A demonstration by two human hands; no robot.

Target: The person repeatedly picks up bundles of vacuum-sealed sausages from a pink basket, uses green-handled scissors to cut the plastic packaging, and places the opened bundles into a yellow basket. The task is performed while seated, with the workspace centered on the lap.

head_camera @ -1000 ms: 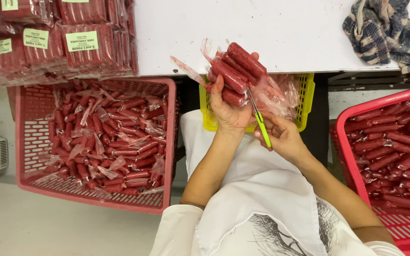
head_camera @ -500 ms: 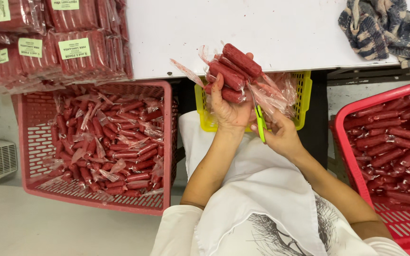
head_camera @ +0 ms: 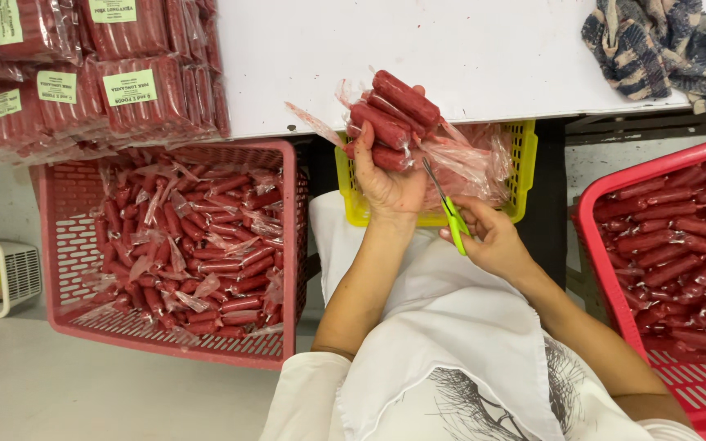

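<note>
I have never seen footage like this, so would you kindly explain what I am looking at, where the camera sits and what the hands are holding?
There is no machine here: a person works with two bare hands, filmed by one camera worn on the head, looking down. The left hand grips a bundle of red sausages in clear plastic wrap. The right hand holds small green-handled scissors, their blades pointing up at the loose plastic. Behind the hands sit a yellow basket and a white table with a checked cloth and stacked labelled packs. Red baskets on the left and right hold more wrapped sausages.
</note>
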